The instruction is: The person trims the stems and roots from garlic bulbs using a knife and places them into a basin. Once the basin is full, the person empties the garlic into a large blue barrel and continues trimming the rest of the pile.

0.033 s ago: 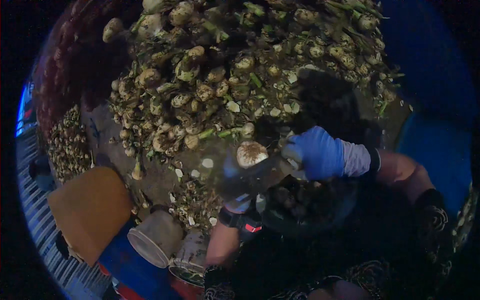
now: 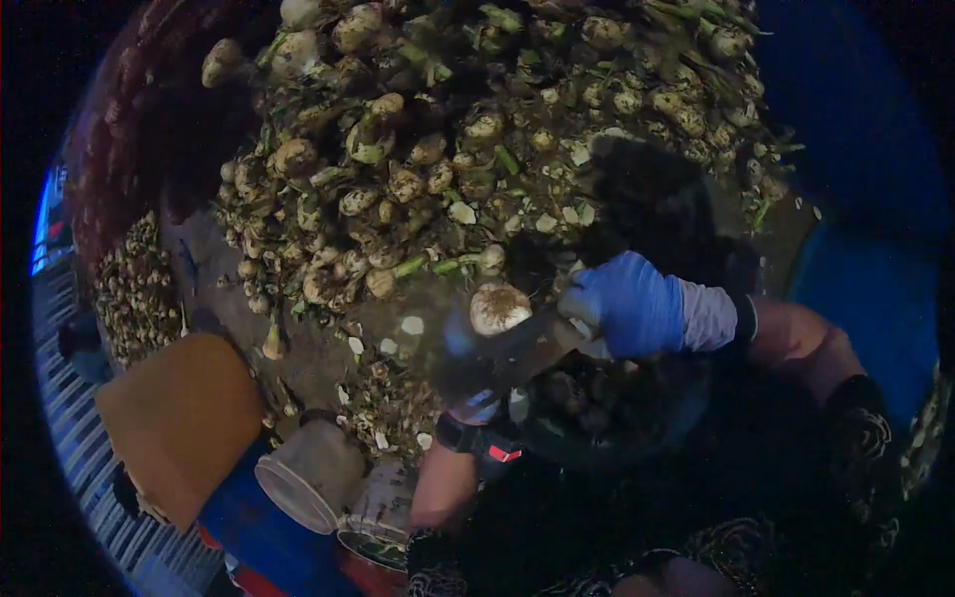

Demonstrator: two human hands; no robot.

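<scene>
My left hand [image 2: 477, 406], in a blue glove, grips a white onion [image 2: 500, 309] whose brown, root-covered end shows. A broad dark knife blade [image 2: 502, 356] crosses just below the onion and hides much of that hand. My gloved right hand [image 2: 632, 303] is closed round the knife's handle end, to the right of the onion. Whether the blade touches the onion cannot be made out. Beneath my hands sits a dark round container [image 2: 562, 446] with brownish scraps in it.
A large heap of soiled onions [image 2: 398, 184] with green stems spreads across the far side. Trimmings and white slices [image 2: 412, 325] lie left of my hands. At lower left stand an orange-brown container [image 2: 179, 423] and a tipped clear tub [image 2: 313, 473]. Blue sheeting [image 2: 865, 308] lies at right.
</scene>
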